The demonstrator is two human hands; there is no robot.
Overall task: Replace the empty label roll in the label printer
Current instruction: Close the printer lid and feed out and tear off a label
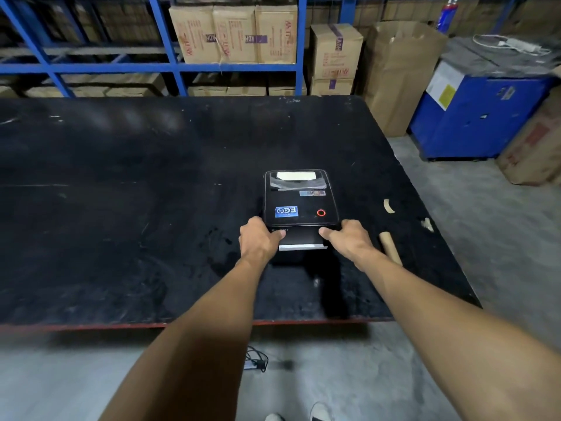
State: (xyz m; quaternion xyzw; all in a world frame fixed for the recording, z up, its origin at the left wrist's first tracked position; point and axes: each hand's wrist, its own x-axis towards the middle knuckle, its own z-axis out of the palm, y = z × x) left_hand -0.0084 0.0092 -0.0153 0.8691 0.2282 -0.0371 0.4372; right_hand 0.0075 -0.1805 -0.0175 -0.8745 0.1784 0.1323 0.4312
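On the black desk (121,208), right of centre, sits the black printer (300,199), its lid down. Both hands grip its near end. The left hand (258,241) clasps the near left corner, thumb across the front face and the other fingers curled out of sight round the side. The right hand (349,241) clasps the near right corner the same way, thumb pointing inward. A white strip of label (302,247) shows at the front slot between the thumbs, and white paper (296,176) shows through the window at the far end. Just right of the right wrist lies a bare cardboard core (390,247), flat on the desk. Farther off lie a curled paper scrap (388,206) and a smaller one (427,224) near the desk's right edge.
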